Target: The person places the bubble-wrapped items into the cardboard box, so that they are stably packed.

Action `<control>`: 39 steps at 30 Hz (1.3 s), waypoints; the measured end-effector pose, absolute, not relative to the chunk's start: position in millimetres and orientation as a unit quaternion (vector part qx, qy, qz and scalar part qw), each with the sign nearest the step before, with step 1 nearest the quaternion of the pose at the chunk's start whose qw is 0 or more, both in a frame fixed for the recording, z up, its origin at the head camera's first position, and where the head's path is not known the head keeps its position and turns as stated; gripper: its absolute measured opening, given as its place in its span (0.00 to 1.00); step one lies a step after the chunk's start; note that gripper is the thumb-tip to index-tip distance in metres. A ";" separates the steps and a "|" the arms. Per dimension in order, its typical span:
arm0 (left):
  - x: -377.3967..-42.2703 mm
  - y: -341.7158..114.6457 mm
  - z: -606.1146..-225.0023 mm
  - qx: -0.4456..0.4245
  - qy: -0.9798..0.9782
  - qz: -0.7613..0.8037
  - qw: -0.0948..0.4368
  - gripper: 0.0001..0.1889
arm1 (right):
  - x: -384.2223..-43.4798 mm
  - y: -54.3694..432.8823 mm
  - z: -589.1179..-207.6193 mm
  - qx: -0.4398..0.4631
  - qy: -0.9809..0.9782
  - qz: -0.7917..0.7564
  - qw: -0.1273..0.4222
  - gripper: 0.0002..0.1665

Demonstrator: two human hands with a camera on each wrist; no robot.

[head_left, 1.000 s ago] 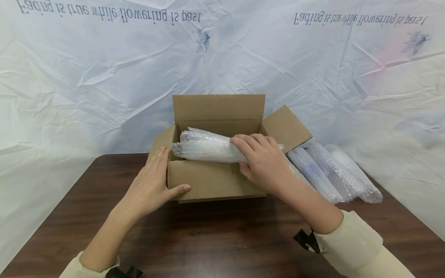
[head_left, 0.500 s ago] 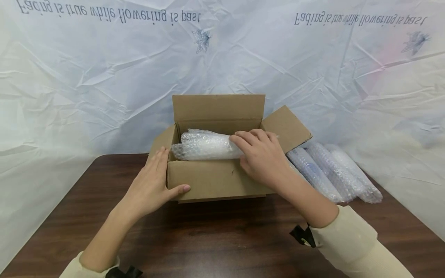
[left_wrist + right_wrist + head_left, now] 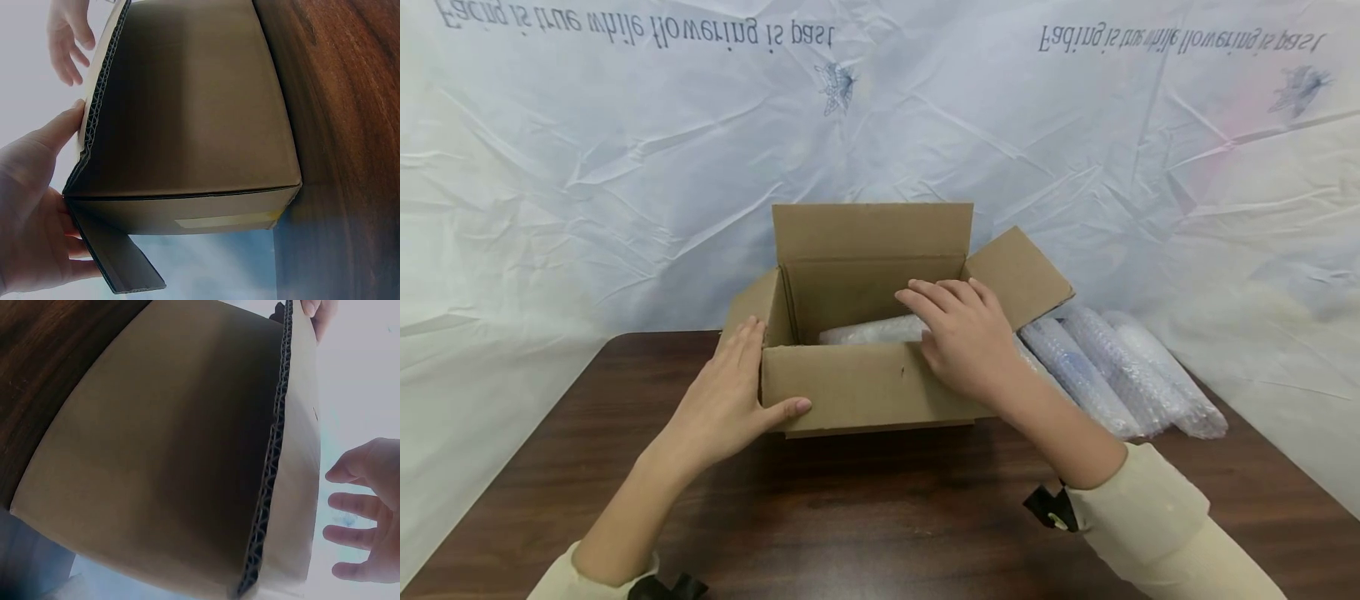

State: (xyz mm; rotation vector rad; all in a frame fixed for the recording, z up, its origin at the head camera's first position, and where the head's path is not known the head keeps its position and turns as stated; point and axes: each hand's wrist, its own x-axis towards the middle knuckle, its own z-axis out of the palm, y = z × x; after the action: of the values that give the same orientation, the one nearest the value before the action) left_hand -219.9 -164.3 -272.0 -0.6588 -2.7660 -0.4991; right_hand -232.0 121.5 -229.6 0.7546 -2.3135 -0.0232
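Observation:
An open cardboard box (image 3: 857, 387) stands mid-table, its flaps folded outward. A bubble-wrapped roll (image 3: 872, 331) lies low inside it, partly hidden behind the front flap and my right hand. With fingers apart and nothing between them, my right hand (image 3: 966, 342) hovers over the box's right part; the right wrist view also shows those fingers (image 3: 353, 536) spread. At the box's front left corner rests my left hand (image 3: 722, 400), thumb on the front flap and straight fingers along the left flap. In the left wrist view its thumb (image 3: 65, 125) lies at the flap's edge.
Several bubble-wrapped rolls (image 3: 1120, 375) lie side by side on the dark wooden table (image 3: 880, 517), right of the box. The right flap (image 3: 1018, 279) sticks out above their far ends. A pale printed cloth (image 3: 700, 167) hangs behind and at both sides.
The bubble-wrapped roll my right hand held at the box's opening has dropped down inside. The right hand has let go and stays above the opening. My left hand has not moved.

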 end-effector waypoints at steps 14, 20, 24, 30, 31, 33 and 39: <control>-214.9 -161.4 -274.6 -0.225 -0.949 -0.175 0.135 0.59 | -224.4 171.1 -219.7 0.240 -0.886 0.083 0.388 0.28; -212.8 -160.5 -274.9 -0.219 -0.950 -0.180 0.132 0.59 | -216.0 203.8 -214.7 0.183 -0.860 0.159 0.449 0.26; -211.4 -160.0 -275.0 -0.218 -0.950 -0.180 0.133 0.59 | -211.7 224.8 -216.9 0.121 -0.842 0.202 0.485 0.26; -209.4 -159.2 -275.3 -0.214 -0.951 -0.179 0.135 0.59 | -215.6 250.6 -227.2 0.060 -0.869 0.226 0.436 0.27; -208.9 -159.0 -275.4 -0.214 -0.951 -0.179 0.134 0.59 | -216.9 253.7 -229.6 0.055 -0.878 0.225 0.420 0.27; -207.9 -158.6 -275.7 -0.212 -0.951 -0.180 0.133 0.59 | -220.7 259.8 -235.9 0.046 -0.893 0.227 0.385 0.28; -204.4 -156.7 -276.3 -0.208 -0.953 -0.179 0.129 0.60 | -232.2 273.7 -257.0 0.031 -0.932 0.230 0.277 0.33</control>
State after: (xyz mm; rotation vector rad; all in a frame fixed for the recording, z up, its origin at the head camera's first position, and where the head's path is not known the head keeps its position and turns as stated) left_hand -204.4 -156.7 -276.3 -0.6052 -2.7694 -0.5205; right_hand -232.2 273.7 -257.0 0.0843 -2.5040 0.6170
